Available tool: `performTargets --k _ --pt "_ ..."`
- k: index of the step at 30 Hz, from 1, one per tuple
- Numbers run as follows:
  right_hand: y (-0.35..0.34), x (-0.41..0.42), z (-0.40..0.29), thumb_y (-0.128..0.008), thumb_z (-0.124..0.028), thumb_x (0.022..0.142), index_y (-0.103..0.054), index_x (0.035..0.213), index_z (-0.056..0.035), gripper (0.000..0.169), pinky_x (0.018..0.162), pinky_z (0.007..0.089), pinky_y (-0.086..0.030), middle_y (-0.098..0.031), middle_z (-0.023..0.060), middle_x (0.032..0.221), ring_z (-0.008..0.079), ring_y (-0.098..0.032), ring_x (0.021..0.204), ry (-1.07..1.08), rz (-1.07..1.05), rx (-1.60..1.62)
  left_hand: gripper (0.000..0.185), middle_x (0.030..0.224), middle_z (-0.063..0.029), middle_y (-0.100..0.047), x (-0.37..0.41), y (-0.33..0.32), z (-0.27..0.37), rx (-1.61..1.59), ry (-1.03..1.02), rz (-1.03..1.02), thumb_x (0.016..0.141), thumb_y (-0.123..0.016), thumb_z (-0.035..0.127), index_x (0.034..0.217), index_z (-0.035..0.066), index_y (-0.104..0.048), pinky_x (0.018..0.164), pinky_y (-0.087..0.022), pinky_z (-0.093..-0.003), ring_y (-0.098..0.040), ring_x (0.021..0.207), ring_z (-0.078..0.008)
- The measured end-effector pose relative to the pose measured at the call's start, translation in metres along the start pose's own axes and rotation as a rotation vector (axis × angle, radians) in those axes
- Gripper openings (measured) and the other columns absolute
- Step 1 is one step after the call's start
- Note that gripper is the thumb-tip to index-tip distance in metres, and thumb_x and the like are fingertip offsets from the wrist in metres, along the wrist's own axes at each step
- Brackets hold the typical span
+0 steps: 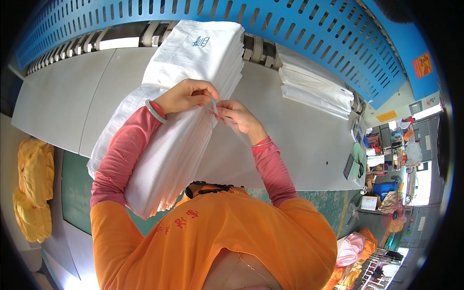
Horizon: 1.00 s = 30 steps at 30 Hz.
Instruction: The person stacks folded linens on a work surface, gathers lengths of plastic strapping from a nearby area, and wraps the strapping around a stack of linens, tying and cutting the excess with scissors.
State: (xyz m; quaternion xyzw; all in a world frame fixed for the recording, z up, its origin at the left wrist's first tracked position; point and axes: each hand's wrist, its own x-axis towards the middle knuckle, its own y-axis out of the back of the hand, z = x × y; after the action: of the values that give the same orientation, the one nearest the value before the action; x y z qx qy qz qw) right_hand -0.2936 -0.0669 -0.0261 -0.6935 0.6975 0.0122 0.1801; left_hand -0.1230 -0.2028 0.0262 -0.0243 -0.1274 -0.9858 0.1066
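Note:
A thick stack of folded white cloth (170, 145) lies slantwise before me, its near end past the table's front edge and its far end, with blue print, close to the machine. A thin translucent strip (233, 127) is around its middle. My left hand (190, 95) rests on top of the stack, thumb and index finger pinching the strip at the stack's right edge. Close beside it, my right hand (239, 115) holds the same strip between its fingertips, with a loose end trailing below. Whether the strip is knotted cannot be told.
Another pile of folded white cloth (311, 81) lies on the grey table (282, 152) at the back right. A slotted blue guard (253, 16) runs above rollers along the back. Scissors (360, 169) and a phone-like device (348, 166) lie at the right end. Yellow bundles (34, 188) are at left.

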Motion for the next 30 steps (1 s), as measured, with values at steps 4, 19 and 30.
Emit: performTargets --k 4,19,30 --pt "0.002 0.003 0.005 -0.059 -0.017 0.083 -0.060 0.094 0.0030 0.023 0.054 0.0199 -0.036 -0.056 0.0040 0.071 0.0084 -0.050 0.063 -0.075 -0.067 0.030 0.017 0.090 -0.0011 -0.060 0.001 0.000 0.001 -0.024 -0.007 -0.010 0.084 -0.051 -0.004 0.098 0.003 -0.061 0.075 -0.043 -0.0217 -0.053 0.082 -0.0068" --pt "-0.043 0.011 0.025 -0.071 -0.015 0.069 -0.059 0.076 -0.0031 0.018 0.043 0.0283 -0.042 -0.057 0.0043 0.066 0.0173 -0.054 0.052 0.671 0.708 -0.963 0.014 0.087 -0.0020 -0.060 0.002 -0.002 0.003 -0.013 -0.073 -0.008 0.084 -0.052 -0.003 0.095 0.001 -0.060 0.075 -0.043 -0.0226 -0.053 0.082 -0.0075" --pt "-0.038 0.024 0.030 -0.067 -0.007 0.070 -0.056 0.081 -0.0043 0.015 0.044 0.0334 -0.045 -0.056 0.0054 0.072 0.0247 -0.058 0.054 0.924 0.703 -1.114 0.014 0.086 -0.0020 -0.060 0.002 -0.002 -0.001 -0.019 -0.052 -0.013 0.085 -0.051 -0.003 0.093 0.000 -0.061 0.075 -0.043 -0.0225 -0.053 0.081 -0.0075"
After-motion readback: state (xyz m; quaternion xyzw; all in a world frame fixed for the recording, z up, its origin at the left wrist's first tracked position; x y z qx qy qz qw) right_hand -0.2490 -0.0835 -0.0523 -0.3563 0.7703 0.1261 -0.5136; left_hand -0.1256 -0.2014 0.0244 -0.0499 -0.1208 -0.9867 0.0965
